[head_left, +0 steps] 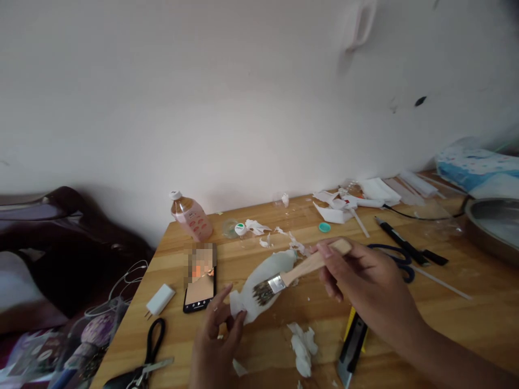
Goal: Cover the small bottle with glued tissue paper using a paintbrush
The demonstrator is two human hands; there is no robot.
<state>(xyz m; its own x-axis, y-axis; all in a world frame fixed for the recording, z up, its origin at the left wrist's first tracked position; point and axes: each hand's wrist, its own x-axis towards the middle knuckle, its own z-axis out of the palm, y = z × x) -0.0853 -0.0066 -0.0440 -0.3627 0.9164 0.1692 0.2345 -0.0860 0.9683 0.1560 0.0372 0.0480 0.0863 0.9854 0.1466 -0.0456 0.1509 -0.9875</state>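
A white bottle-shaped object [270, 268], looking wrapped in thin paper, lies tilted over the wooden table. My left hand [221, 327] grips its near left end between thumb and fingers. In my right hand [360, 275] is a flat paintbrush [306, 267] with a pale wooden handle and a metal band. Its dark bristles touch the white surface near the end that my left hand holds. A crumpled white tissue [303, 348] lies just below, and a box cutter [352, 346] rests under my right wrist.
On the left are a phone [200, 281], a white charger [160, 300], keys [140, 373] and a pink bottle [192, 216]. Blue-handled scissors [399, 259], a black pen [399, 240], a glue gun [360, 202] and a metal basin [494, 208] stand or lie right. Torn paper is scattered behind.
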